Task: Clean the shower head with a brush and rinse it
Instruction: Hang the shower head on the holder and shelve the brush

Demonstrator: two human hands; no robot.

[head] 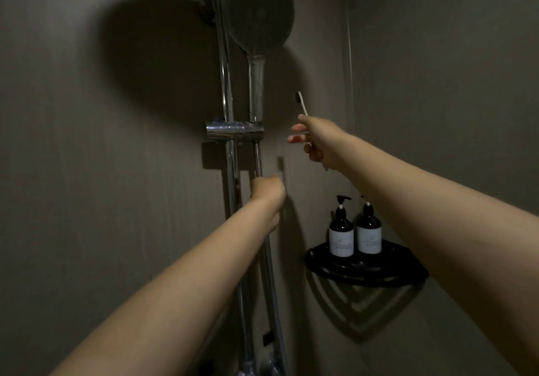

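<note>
A round shower head [259, 11] with a chrome handle sits upright in its holder [235, 131] on the vertical slide rail [224, 63]. My right hand [316, 139] holds a small white toothbrush [302, 102] with dark bristles, bristles up, just right of the shower handle and below the head. My left hand [267, 188] is curled around the metal hose [257, 156] a short way under the holder. The room is dim.
A black corner shelf [367, 267] on the right wall carries two dark pump bottles [341, 231] with pale labels. The hose runs down toward chrome fittings [256, 365] at the bottom. Plain walls surround the rail.
</note>
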